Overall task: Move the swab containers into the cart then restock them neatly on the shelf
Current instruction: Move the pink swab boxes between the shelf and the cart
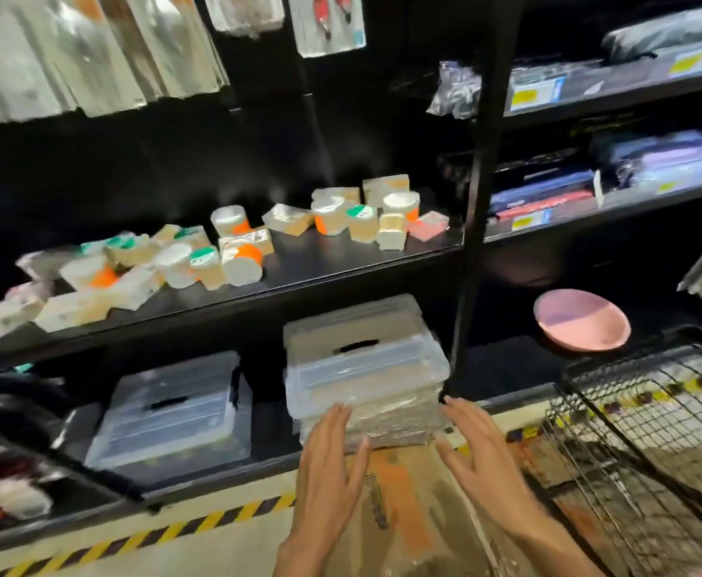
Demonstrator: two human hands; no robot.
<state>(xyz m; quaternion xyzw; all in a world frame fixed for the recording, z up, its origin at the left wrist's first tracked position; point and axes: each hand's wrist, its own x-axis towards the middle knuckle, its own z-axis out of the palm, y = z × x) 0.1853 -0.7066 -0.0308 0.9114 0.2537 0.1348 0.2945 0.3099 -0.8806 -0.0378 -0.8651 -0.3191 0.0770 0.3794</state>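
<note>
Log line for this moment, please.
hands: left, right open, at clear lidded bin | swab containers scattered on shelf | wire cart at right

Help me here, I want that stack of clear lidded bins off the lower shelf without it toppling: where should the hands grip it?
Probably grip the bottom bin of the stack by its two short side walls, coming straight from the front. The left hand and right hand already flank its front corners, fingers open. The lids look slick and the stack stands tall, so a low grip should steady it better.
</note>
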